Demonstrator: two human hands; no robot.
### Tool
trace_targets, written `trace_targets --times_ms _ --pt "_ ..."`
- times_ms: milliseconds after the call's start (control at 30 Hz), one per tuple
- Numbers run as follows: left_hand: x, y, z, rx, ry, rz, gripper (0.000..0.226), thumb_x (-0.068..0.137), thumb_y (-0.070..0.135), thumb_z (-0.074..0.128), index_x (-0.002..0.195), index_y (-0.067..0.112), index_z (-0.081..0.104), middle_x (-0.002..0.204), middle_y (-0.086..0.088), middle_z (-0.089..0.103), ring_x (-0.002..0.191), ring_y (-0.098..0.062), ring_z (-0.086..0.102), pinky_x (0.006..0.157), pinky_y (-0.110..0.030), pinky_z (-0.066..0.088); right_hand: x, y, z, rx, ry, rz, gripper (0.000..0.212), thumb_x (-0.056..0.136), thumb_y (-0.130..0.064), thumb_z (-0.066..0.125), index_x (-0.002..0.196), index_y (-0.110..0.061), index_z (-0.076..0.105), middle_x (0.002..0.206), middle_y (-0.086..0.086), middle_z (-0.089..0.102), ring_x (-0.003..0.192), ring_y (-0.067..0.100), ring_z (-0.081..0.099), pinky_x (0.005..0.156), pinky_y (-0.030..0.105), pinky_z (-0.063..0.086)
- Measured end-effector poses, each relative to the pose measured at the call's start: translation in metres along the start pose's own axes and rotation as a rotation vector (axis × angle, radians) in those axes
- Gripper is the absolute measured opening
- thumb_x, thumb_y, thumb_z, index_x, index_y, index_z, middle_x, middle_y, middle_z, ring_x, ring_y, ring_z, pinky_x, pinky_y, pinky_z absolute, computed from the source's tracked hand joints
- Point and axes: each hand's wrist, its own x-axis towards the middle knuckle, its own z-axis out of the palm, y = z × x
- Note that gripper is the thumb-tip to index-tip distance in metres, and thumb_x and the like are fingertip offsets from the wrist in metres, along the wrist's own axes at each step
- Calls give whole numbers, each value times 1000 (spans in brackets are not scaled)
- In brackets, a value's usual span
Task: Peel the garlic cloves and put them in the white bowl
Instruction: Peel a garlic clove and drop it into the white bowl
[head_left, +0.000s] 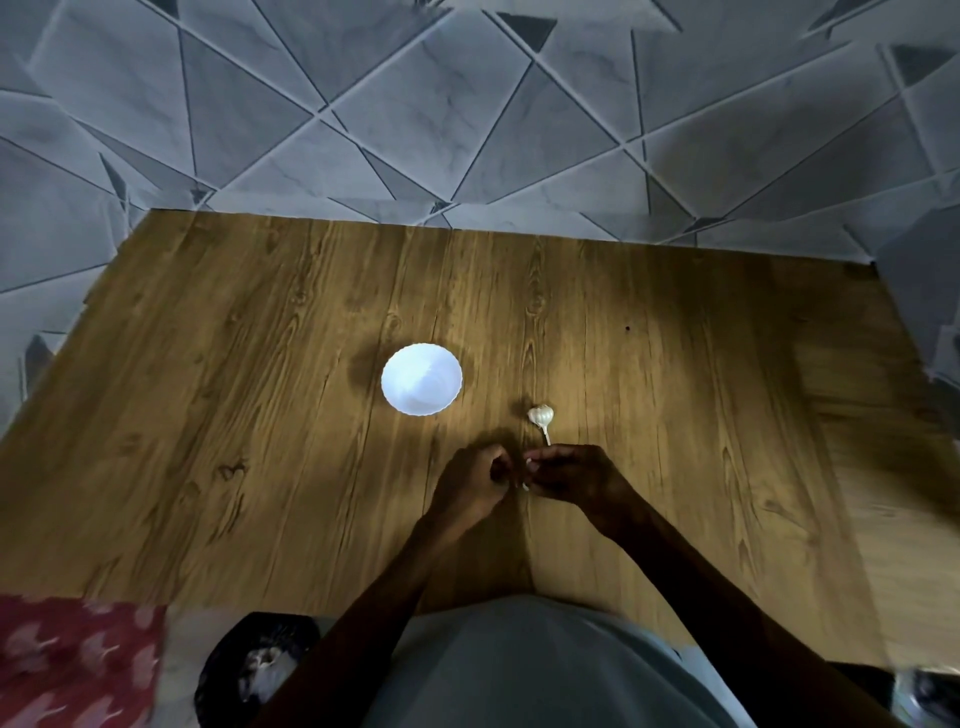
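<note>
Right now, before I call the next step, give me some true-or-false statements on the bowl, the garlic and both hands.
1. The white bowl holds no cloves. True.
2. The garlic bulb lies in the bowl. False: it lies on the table, right of the bowl and apart from it.
3. The right hand pinches a small pale piece. True.
4. The left hand rests on the bowl's rim. False: it is close to the right hand, nearer the person than the bowl.
5. The bulb's stalk points toward the hands. True.
</note>
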Motion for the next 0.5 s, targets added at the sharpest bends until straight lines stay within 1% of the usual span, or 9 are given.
trace_targets --times_ms 67,133,167,200,267,333,400,433,500 --pt "1 1 1 -100 44 4 13 88 12 64 97 16 73 93 3 73 85 -9 65 76 -24 50 -2 -2 0 -11 -11 -5 24 89 -3 66 112 3 69 105 21 72 100 34 70 82 33 59" --pt "0 5 -1 -285 46 -63 13 92 15 65 100 12 74 84 2 71 72 -6 62 65 -16 46 -3 -3 1 -57 -1 -35 25 89 -4 67 113 3 68 104 20 73 98 33 71 81 34 59" --pt "0 7 -2 -373 31 -106 14 92 17 65 101 11 74 80 1 71 64 -5 60 61 -15 45 -4 -3 2 -94 15 -51 24 89 -3 67 112 3 69 102 19 74 96 32 72 80 34 60" --pt "-2 8 -4 -450 17 -137 15 92 19 66 102 10 74 80 -3 72 61 -5 59 58 -15 44 -3 -4 4 -139 38 -60 23 88 -2 68 110 3 69 99 18 74 94 32 72 78 34 60" --pt "-3 9 -6 -558 -4 -178 14 91 21 68 100 11 75 83 -8 74 65 -10 59 58 -18 45 -1 -4 6 -238 83 -70 20 86 -1 70 105 1 70 94 16 75 90 31 73 76 37 61" --pt "-5 12 -8 -612 -1 -204 7 90 18 70 94 14 74 79 -6 73 61 -5 58 56 -15 44 1 -4 8 -316 96 -96 18 85 -2 71 102 0 71 91 14 75 87 28 74 75 38 62" --pt "-5 12 -9 -645 -2 -208 7 89 12 70 95 11 73 76 -2 71 55 3 58 53 -13 44 2 -4 9 -353 109 -110 16 84 -3 73 100 -1 71 89 12 75 83 25 74 72 37 62" --pt "-4 12 -9 -655 -3 -216 9 89 10 69 97 7 73 78 -5 71 56 4 58 53 -13 44 3 -5 9 -365 119 -113 16 83 -3 73 99 -2 71 88 11 76 81 24 75 71 35 62" --pt "-4 12 -9 -642 7 -223 13 88 10 69 99 3 73 82 -12 72 62 -4 60 53 -15 43 4 -5 11 -396 134 -119 14 83 -2 74 96 -4 72 85 8 76 78 21 75 67 31 61"
